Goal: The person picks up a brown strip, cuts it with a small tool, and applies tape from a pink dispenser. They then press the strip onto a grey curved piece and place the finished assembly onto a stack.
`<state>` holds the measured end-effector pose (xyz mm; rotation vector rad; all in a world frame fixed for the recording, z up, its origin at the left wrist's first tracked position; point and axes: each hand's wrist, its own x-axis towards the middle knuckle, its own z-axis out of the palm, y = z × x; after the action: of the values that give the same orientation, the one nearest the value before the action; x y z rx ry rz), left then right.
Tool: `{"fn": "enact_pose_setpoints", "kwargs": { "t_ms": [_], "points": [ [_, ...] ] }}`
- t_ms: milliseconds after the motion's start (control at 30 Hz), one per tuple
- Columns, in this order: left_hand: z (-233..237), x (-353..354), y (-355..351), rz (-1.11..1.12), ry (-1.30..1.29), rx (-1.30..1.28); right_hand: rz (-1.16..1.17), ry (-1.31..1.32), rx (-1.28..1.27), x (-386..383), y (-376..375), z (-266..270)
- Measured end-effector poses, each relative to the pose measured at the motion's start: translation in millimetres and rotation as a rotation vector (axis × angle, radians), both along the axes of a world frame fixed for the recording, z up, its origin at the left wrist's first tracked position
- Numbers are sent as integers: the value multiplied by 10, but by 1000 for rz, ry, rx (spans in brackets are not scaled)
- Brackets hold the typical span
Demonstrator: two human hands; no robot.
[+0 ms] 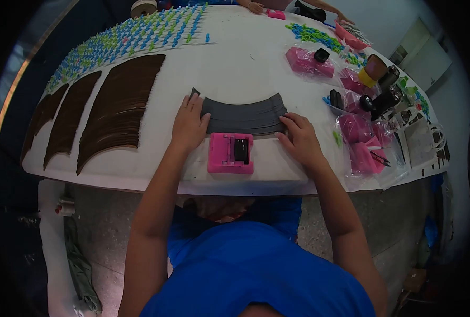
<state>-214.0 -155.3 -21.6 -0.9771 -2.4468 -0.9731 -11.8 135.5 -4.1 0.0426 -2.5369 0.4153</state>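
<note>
Palms laid flat at both ends of the grey strips (244, 114)

The left hand (189, 126) and right hand (298, 138) are held open, fingers spread. The strips are fanned in an arc at mid-table, just beyond a pink device (230, 153).

Dim, bluish cast; heavy fisheye warp w/ dark vignette at edges.

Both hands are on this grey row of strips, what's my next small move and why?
Probably slide one strip toward the pink device: the left hand and right hand rest on the ends of the grey strips, fanned just behind it.
</note>
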Motion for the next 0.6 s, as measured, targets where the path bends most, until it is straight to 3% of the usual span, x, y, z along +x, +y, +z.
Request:
{"fn": "enact_pose_setpoints", "kwargs": {
  "t_ms": [67,600],
  "points": [
    [32,-19,12,13,46,-345,-14,3,5,4,0,7],
    [-64,-57,9,83,54,-308,5,6,-61,27,45,-56]
  ]
}}
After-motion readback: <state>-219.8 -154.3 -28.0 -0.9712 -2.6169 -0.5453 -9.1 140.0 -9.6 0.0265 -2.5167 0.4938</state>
